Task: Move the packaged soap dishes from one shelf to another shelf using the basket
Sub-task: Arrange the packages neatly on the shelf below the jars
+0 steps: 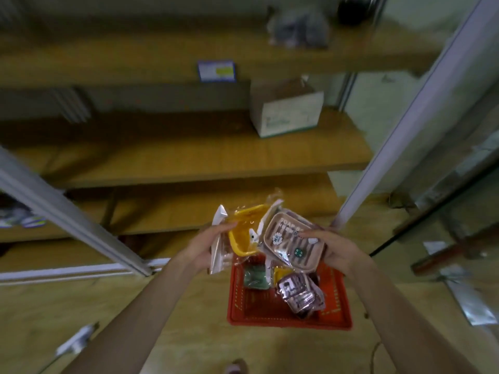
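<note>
My left hand (209,247) grips a yellow soap dish (243,233) in clear wrapping, held up in front of the wooden shelves. Beside it my right hand (334,249) holds a beige packaged soap dish (291,244) by its right edge. Both packages hang just above the far end of a red basket (334,317) on the floor. Inside the basket lie a green packaged dish (255,276), a yellow one partly hidden, and a purple-brown one (297,292).
Wooden shelves (189,157) rise ahead, with a cardboard box (286,109) on the middle one and a bagged item (299,28) on the top one. White metal posts (405,112) flank the shelves. A glass cabinet stands at the right.
</note>
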A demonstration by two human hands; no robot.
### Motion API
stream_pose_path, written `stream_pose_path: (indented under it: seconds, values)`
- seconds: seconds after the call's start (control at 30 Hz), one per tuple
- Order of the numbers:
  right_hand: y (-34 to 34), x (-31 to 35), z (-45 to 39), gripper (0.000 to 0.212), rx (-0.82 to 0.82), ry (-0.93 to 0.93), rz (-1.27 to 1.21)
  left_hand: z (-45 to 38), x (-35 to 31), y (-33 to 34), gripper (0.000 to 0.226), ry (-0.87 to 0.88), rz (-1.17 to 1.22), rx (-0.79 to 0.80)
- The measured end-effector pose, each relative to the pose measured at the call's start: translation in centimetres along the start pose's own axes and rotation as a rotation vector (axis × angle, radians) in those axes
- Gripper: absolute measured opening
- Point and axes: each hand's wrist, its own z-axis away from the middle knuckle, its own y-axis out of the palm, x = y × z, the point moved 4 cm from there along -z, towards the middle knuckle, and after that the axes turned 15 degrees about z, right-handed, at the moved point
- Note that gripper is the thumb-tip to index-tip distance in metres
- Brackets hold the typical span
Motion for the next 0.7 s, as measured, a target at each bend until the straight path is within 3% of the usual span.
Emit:
stream_pose_path:
  seconds: [0.1, 0.33, 0.47, 0.7]
  values:
    - [1.8, 5.2, 5.6, 0.06, 0.034, -0.015, -0.013, 5.8, -4.3, 2.0, 0.072, 0.029, -0.039, -0.058]
    - [5.7, 16.5, 16.5, 0.058, 0.029, -0.052, -0.085, 19.7, -12.6, 7.6, 0.016, 0.164, -0.039, -0.034]
    - [8.5, 23.2, 20.9, 0.048, 0.03, -0.168, -0.102, 25.4, -17.4, 9.8, 0.023, 0.315, -0.02, 0.004]
    - [14.5, 34.2, 26.2, 0.059, 0.026, -0.344, -0.079, 32.8, -26.6, 11.6, 0.043, 0.518, -0.022, -0.045]
